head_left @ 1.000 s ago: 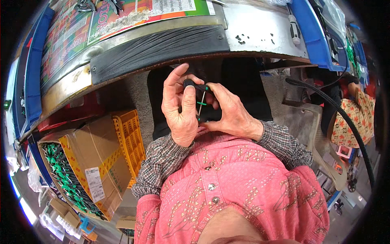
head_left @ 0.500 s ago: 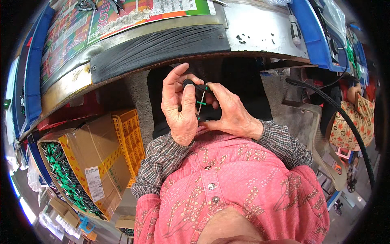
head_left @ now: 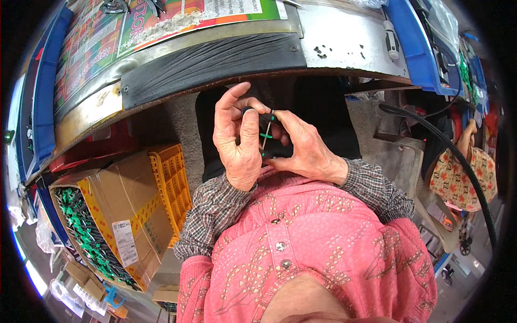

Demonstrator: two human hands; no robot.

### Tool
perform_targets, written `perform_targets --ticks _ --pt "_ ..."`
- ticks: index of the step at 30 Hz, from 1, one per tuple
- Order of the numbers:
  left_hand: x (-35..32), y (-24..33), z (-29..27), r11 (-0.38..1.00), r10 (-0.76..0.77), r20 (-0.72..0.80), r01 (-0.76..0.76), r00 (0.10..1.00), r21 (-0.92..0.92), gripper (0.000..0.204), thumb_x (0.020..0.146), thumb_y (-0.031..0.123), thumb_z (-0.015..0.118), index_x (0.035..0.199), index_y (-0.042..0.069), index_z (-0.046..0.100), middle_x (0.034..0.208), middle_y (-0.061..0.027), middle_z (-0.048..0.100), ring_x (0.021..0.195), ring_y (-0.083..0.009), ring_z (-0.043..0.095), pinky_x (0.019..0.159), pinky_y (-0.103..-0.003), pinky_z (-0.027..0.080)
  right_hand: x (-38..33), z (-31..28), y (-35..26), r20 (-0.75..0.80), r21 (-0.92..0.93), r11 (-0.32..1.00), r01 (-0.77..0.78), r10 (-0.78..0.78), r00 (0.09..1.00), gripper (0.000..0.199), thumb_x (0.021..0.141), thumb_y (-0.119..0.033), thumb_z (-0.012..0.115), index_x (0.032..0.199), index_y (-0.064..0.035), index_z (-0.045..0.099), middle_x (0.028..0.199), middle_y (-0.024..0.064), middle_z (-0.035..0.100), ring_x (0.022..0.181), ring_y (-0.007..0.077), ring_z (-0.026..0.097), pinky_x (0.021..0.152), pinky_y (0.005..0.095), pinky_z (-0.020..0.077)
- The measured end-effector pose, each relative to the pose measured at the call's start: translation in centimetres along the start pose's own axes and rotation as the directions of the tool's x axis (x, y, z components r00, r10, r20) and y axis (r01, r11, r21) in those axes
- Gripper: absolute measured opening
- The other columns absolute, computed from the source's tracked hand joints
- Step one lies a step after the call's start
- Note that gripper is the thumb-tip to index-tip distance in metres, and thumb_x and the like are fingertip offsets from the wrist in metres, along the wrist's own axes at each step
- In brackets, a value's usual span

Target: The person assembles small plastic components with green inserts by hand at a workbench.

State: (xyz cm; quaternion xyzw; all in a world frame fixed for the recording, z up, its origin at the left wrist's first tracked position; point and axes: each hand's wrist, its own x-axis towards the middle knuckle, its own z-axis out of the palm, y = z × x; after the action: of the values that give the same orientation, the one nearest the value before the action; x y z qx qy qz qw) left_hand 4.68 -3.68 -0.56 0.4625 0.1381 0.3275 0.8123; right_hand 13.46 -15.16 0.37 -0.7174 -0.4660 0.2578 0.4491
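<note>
In front of my chest, just below the bench edge, both hands are closed on a small black part with a thin metal rod and green pieces (head_left: 266, 137). My left hand (head_left: 239, 142) pinches its dark rounded end, with the thumb on top. At the other side, my right hand (head_left: 309, 141) has its index finger at the rod's upper end and its thumb near the lower end. My fingers cover much of the black body, so its full shape is hidden.
The metal-topped bench (head_left: 344, 32) carries a screwdriver (head_left: 391, 40), pliers (head_left: 114, 6) and small black bits. At left stand a cardboard box (head_left: 126, 204) of black-and-green pieces and a yellow crate (head_left: 173, 188). A black cable (head_left: 458, 151) arcs at right, near another person's arm (head_left: 467, 137).
My left fingers have shifted slightly over the black part, hiding more of it. The other person's arm and the leaf-patterned cloth at right have moved.
</note>
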Motion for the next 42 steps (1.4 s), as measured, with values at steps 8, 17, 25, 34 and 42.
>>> perform_targets --ticks 8,17,25,34,42 --pt "0.0 -0.3 -0.4 0.997 0.012 0.002 -0.012 1.0 0.076 0.039 0.098 0.013 0.05 0.134 0.002 0.039 0.093 -0.0073 0.057 0.088 -0.0158 0.057 0.087 -0.033 0.048 -0.1 0.1 0.0 0.004 0.008 1.0 0.0 0.0 1.0 0.065 0.06 -0.006 0.08 0.115 0.0002 0.046 0.087 0.0127 0.053 0.074 0.0261 0.057 0.064 0.0372 0.0484" --pt "0.3 -1.0 -0.6 0.994 0.046 -0.013 -0.045 0.999 0.104 0.046 0.096 0.02 0.058 0.132 0.0 0.039 0.083 -0.0044 0.055 0.081 -0.0133 0.055 0.09 -0.037 0.047 -0.2 0.4 0.3 0.003 0.002 0.999 0.033 -0.033 0.999 0.053 0.067 -0.003 0.076 0.111 0.0001 0.047 0.087 0.0134 0.055 0.073 0.0271 0.06 0.063 0.0364 0.0492" --pt "0.5 -0.9 -0.5 0.989 0.045 -0.007 -0.043 0.999 0.138 0.044 0.095 0.019 0.058 0.13 -0.001 0.04 0.08 -0.0024 0.053 0.076 -0.0098 0.053 0.087 -0.036 0.049 -0.1 0.2 0.0 0.054 0.042 0.999 -0.012 0.01 0.999 0.045 0.072 -0.004 0.074 0.108 0.0005 0.047 0.089 0.0168 0.06 0.081 0.0329 0.066 0.066 0.0395 0.0506" --pt "0.7 -0.8 -0.4 0.993 0.032 0.016 -0.033 0.999 0.117 0.04 0.095 0.017 0.058 0.128 -0.001 0.043 0.077 0.0002 0.05 0.071 -0.0079 0.05 0.085 -0.035 0.05 -0.2 0.3 0.1 0.08 0.047 0.998 -0.049 0.045 0.996 0.041 0.075 -0.004 0.071 0.107 0.0007 0.046 0.087 0.0208 0.062 0.081 0.0402 0.065 0.065 0.0429 0.0508" --pt "1.0 -0.9 -0.7 0.998 0.01 0.052 -0.013 0.999 0.056 0.037 0.093 0.013 0.062 0.123 -0.003 0.049 0.074 0.0019 0.052 0.073 -0.0079 0.054 0.081 -0.027 0.049 -0.3 0.8 0.7 0.082 0.035 0.996 -0.081 0.078 0.994 0.034 0.077 -0.006 0.07 0.098 0.0014 0.044 0.08 0.0227 0.062 0.077 0.0422 0.064 0.063 0.0444 0.0497"
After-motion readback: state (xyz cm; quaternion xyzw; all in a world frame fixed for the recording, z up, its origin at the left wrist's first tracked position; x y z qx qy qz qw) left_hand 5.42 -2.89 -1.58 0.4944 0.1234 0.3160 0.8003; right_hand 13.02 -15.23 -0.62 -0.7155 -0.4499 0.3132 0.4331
